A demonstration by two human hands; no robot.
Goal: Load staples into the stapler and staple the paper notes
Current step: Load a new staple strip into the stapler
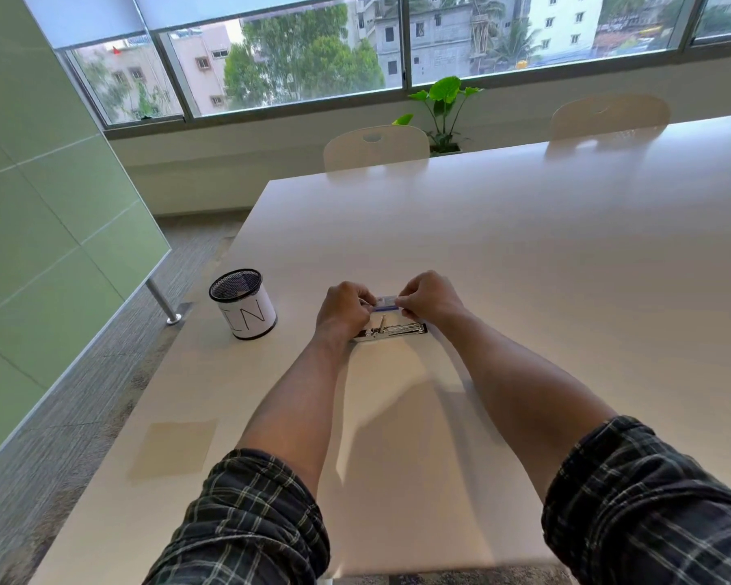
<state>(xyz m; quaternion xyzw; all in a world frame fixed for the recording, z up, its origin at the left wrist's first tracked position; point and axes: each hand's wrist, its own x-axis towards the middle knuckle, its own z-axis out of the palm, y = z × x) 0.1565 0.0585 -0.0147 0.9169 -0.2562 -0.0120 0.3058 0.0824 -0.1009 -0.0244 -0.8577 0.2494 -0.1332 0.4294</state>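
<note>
A small white and blue staple box (385, 303) is held between both hands just above the white table (524, 268). My left hand (345, 310) pinches its left end and my right hand (429, 298) pinches its right end. Directly in front of the hands, nearer to me, the metal stapler (391, 330) lies flat on the table, swung open with its staple channel facing up. A pale yellow paper note (174, 449) lies flat near the table's left edge, well behind the hands toward me.
A black mesh pen cup (243, 304) with a white label stands to the left of my hands. Two white chairs (375, 147) sit at the table's far side, with a green plant (444, 107) by the window. A green glass partition runs along the left.
</note>
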